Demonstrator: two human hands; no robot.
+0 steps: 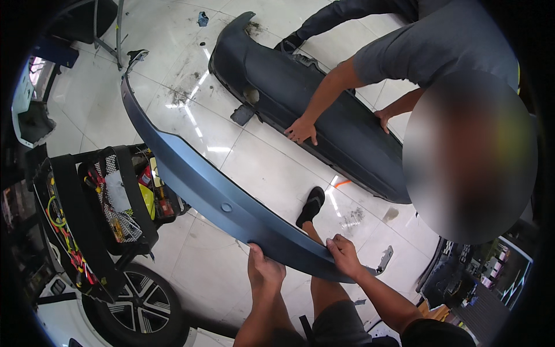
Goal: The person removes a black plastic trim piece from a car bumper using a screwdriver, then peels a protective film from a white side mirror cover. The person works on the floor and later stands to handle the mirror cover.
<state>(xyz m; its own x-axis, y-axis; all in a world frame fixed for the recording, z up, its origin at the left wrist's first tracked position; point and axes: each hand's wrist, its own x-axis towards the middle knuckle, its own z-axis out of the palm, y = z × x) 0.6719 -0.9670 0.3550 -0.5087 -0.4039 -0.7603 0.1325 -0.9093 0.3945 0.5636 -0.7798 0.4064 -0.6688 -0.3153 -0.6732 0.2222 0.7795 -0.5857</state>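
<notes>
You hold one blue-grey panel (214, 191), long and curved, with two hands; it hangs aslant above the white tiled floor (260, 168), running from upper left to lower right. Your left hand (267, 266) has its grip clamped on the near edge, thumb upward, some fingers hidden. Your right hand (344, 254) has its grip clamped around the panel near its lower-right end. One round mark shows on the panel's face. Beyond it lies one dark bumper (283, 87), with one co-worker beside it; of that person's two visible hands, one hand (302, 130) rests on the bumper's near side and the other hand (383, 120) is at its far edge. At left stands one tool cart (72, 196) crowded with tools, too jumbled to count. Below the cart, one wheel (139, 306) with a black tyre shows. One orange strip (343, 183) lies near the bumper.
</notes>
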